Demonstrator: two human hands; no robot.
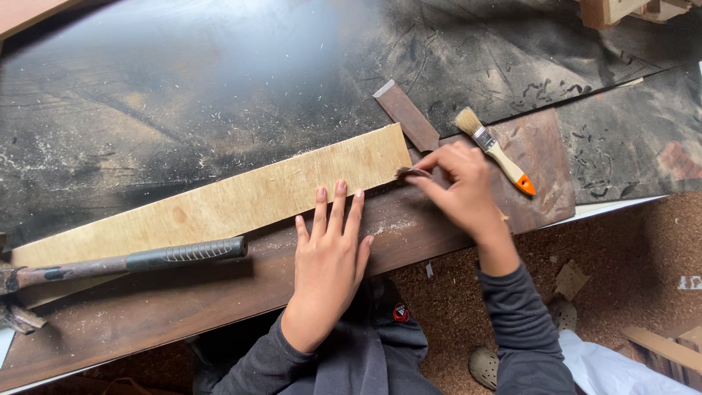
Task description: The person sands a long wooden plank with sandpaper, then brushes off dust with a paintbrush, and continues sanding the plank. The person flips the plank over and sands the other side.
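Dark grey sleeves are coming up from the bottom edge, both forearms reaching forward over the bench (183, 307).

Left hand (329, 263): lying palm down, fingers spread and straight, fingertips resting on the near edge of the pale plywood strip (219, 205), heel of the hand on the dark brown board below it. Grip is open and flat, pressing rather than holding.

Right hand (461, 190): wrist bent inward, fingers curled, thumb and forefingers pinching a small dark piece (412, 172), which may be abrasive paper, though it is too small to tell. The pinched piece is sitting at the right end corner of the plywood strip, touching it or just at its edge.

Plywood strip is lying diagonally on the bench, running away to the left of the pinch, light sawdust scattered on and around it.

Just beyond the right grip: a short dark wooden offcut (406, 115), lying flat. Just right of that grip: a small paintbrush (494, 150) with pale bristles, light handle and orange tip, lying near the knuckles, not touched.

Far left of the left grip: a hammer (124, 262) with a black ribbed handle, lying across the plywood and brown board, well apart from both hands.

Below the bench edge: floor covered in sawdust (614, 249), grey clog-type shoes (486, 366) partly showing.
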